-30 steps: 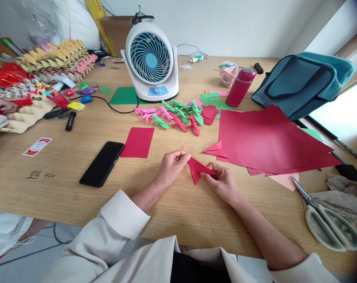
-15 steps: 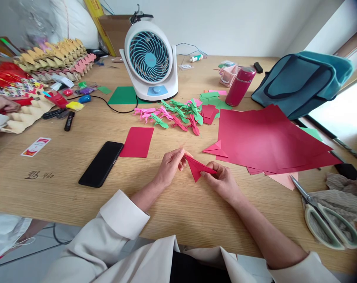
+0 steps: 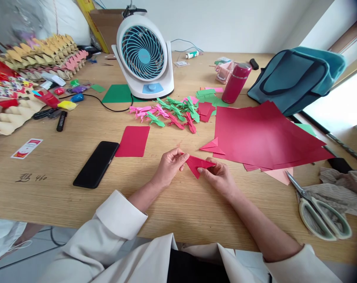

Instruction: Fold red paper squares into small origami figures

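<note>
Since the earlier frame, the left hand (image 3: 168, 167) is bringing its thumb flatter over the left tip of the folded red paper (image 3: 197, 167), and the lower corner of this paper is swinging slightly towards the right hand (image 3: 221, 177).

From the head view, both hands are grasping the same paper. The left hand is pinching the left tip between thumb and fingers; the right hand is gripping the other end, with its thumb on the near face and its fingers going behind. So the paper is staying between the two hands, and neither hand is being the nearer one. Its long axis is running from left to right, dipping a little at the right end, while the free corner is pointing down towards the person. Whether this corner is touching the surface (image 3: 172, 216), I cannot tell.

Another folded piece (image 3: 211, 146) is lying just beyond the right hand, at the edge of the large red sheets (image 3: 267, 135). Small paper figures (image 3: 175, 112) are lying farther away, in front of the fan (image 3: 144, 55).
</note>
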Demonstrator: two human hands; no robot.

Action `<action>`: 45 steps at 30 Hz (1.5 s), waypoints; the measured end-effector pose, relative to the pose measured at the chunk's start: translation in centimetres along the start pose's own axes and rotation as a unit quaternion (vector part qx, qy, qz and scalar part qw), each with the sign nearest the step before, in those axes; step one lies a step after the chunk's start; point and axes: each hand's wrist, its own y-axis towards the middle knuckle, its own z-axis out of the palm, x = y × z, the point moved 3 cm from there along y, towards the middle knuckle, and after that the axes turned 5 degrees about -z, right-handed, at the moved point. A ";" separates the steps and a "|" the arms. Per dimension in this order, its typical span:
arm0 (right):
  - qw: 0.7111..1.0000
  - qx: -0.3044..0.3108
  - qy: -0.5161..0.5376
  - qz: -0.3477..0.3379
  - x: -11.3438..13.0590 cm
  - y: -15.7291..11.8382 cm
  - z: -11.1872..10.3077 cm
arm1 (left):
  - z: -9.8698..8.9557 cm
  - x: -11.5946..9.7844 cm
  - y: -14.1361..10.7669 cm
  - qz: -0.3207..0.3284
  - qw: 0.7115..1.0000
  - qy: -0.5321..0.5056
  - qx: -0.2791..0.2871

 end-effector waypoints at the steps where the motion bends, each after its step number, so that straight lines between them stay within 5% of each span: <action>1: 1.000 -0.003 0.006 -0.001 0.0 0.0 -0.1 | 0.0 0.0 0.0 -0.001 1.000 -0.004 0.003; 18: 0.998 -0.049 -0.038 0.004 0.9 0.3 -0.8 | -0.6 0.0 0.2 -0.016 0.996 -0.070 -0.050; 26: 0.997 -0.063 -0.048 0.011 0.9 0.3 -0.9 | -0.9 -1.1 -0.5 0.060 0.994 0.028 -0.089; 36: 0.996 -0.041 -0.073 0.008 0.3 0.2 -0.6 | -0.4 -1.3 -0.6 0.112 0.974 0.188 -0.063; 45: 0.991 -0.048 -0.101 -0.071 -0.1 0.3 -0.9 | -0.5 -0.5 0.0 0.090 0.956 0.270 -0.063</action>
